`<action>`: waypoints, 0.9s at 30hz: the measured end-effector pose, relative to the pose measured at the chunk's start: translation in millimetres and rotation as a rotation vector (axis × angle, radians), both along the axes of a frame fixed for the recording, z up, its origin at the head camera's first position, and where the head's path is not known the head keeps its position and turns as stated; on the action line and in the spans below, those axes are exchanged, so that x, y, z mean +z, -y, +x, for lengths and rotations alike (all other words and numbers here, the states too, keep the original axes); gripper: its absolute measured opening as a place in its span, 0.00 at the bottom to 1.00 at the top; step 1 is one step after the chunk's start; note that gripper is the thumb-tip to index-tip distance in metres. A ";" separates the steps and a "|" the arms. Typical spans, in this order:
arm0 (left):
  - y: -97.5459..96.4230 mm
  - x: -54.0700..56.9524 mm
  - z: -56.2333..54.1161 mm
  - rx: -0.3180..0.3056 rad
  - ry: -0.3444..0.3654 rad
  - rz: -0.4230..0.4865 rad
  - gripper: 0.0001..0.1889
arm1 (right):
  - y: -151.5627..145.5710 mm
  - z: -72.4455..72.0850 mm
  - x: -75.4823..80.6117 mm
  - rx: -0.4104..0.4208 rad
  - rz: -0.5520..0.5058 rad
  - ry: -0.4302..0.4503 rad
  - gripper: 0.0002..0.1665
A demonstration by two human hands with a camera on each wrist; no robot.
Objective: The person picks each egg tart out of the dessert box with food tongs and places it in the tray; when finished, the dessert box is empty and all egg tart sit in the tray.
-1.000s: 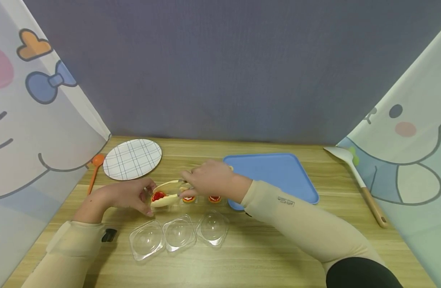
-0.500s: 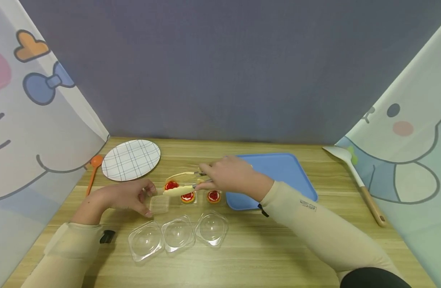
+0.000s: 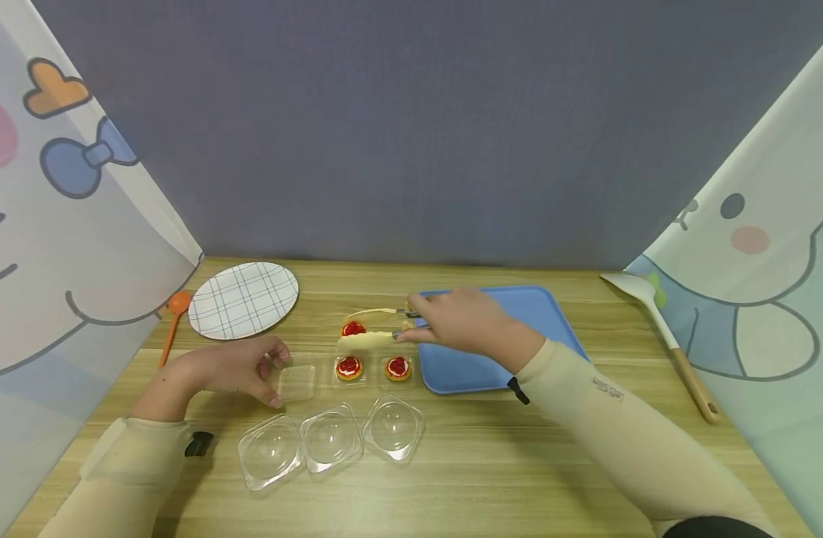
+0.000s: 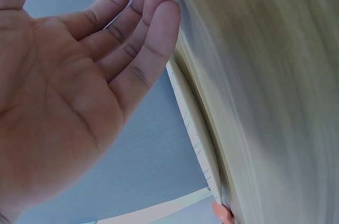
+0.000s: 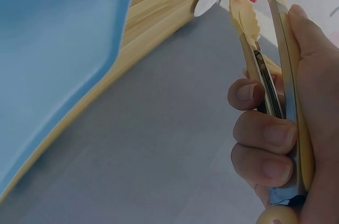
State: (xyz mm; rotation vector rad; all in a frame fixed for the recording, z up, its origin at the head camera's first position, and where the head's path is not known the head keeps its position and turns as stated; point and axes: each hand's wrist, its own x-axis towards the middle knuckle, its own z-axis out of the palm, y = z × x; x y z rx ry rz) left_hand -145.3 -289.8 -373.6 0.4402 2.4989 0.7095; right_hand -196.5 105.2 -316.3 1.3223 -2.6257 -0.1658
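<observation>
Head view: nearest on the desk [image 3: 492,471], a row of three transparent domed lids [image 3: 331,437]. Just past them, at the left, the left hand [image 3: 240,371], relaxed, with fingers lightly bent and fingertips at the edge of a transparent square base [image 3: 296,381]; contact with the plastic also visible in the left wrist view. To the right of that base, in two smaller-looking bases [image 3: 361,382], one red-topped tart [image 3: 349,368] and another tart [image 3: 397,368]. Slightly farther, the right hand [image 3: 468,321], with fingers wrapped around cream-tipped tongs [image 3: 371,341], overlapping a blue tray [image 3: 542,332] in view. Between the tong tips, a third tart [image 3: 354,329]: to the left of the right hand, well apart from its fingers, just beyond the first tart. Same grip in the right wrist view. Farther back, at the left, an orange spoon [image 3: 173,326] beside a checked oval plate [image 3: 243,300]; at the right, a wooden-handled white utensil [image 3: 665,329]. Last, a grey backdrop [image 3: 411,134].
</observation>
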 end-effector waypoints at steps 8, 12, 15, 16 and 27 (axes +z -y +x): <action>1.0 -1.5 -0.4 0.000 -0.001 -0.008 0.38 | -22.2 -5.3 0.3 -0.110 0.008 0.102 0.34; 0.5 -0.9 -0.5 0.004 0.002 -0.012 0.39 | -34.4 -9.3 -3.6 -0.144 0.007 0.113 0.33; 0.3 -0.4 -0.6 0.004 0.006 -0.008 0.39 | -43.0 -12.2 -6.0 -0.180 0.018 0.129 0.34; 0.2 -0.3 -0.6 0.004 0.007 -0.005 0.39 | -45.4 -13.0 -6.6 -0.197 0.028 0.142 0.34; 0.7 -1.1 -0.8 0.005 0.007 -0.003 0.38 | -66.7 -25.2 -15.5 -0.320 0.086 0.161 0.37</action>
